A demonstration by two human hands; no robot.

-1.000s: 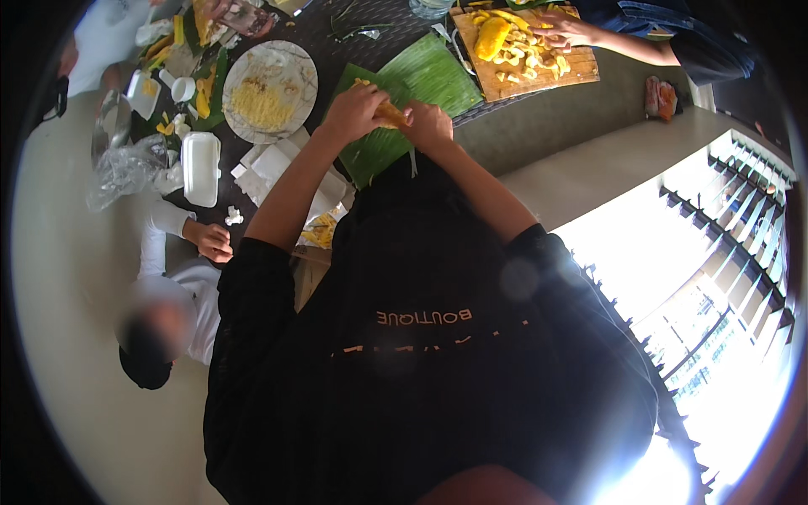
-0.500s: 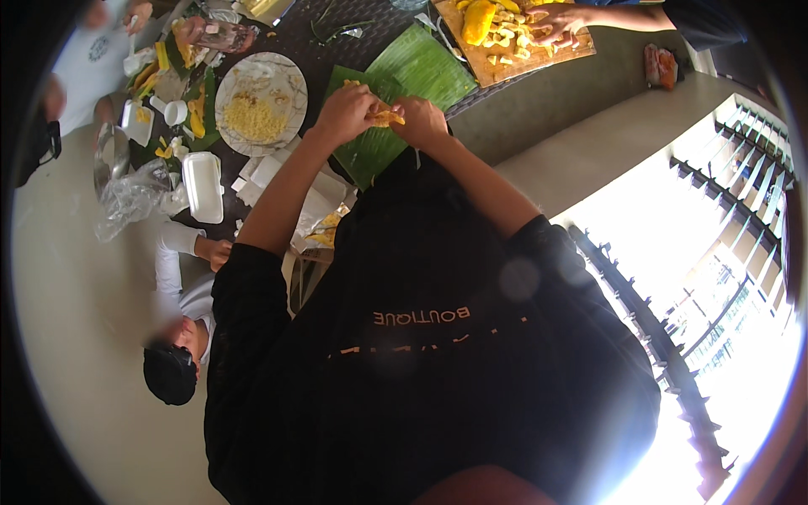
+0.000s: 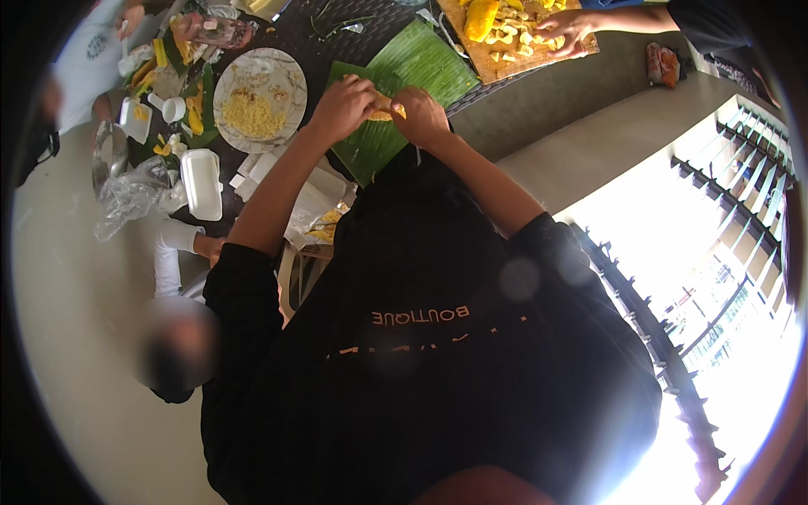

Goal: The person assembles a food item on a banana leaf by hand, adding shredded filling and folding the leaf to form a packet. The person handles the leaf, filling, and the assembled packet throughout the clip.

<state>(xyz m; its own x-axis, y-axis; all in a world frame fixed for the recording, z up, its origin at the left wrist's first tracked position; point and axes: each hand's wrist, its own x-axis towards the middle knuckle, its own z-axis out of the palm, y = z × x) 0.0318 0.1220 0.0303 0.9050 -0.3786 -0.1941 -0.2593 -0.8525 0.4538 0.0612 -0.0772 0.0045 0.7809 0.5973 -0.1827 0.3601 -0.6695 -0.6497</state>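
At the far left of the dark desk point(image 3: 497, 118) lie a crumpled clear plastic bag point(image 3: 126, 198) and, just right of it, a white foam tray point(image 3: 203, 183). Farther back stands a round plate point(image 3: 290, 80) with a heap of yellow shredded food in its middle. Right of the plate a green banana leaf point(image 3: 421, 63) is spread over the desk.

Above the near part of that leaf the person's two hands meet. The left hand point(image 3: 341, 108) is curled, its fingers pinched on the left end of a small yellow piece of food point(image 3: 387, 109). The right hand point(image 3: 421, 118) is closed on the other end of the same piece, so the piece sits between both hands, lifted just over the leaf.

Far right at the back, a wooden cutting board point(image 3: 581, 46) carries yellow fruit chunks, and another person's hand point(image 3: 562, 29) rests on them, fingers bent over the pieces.
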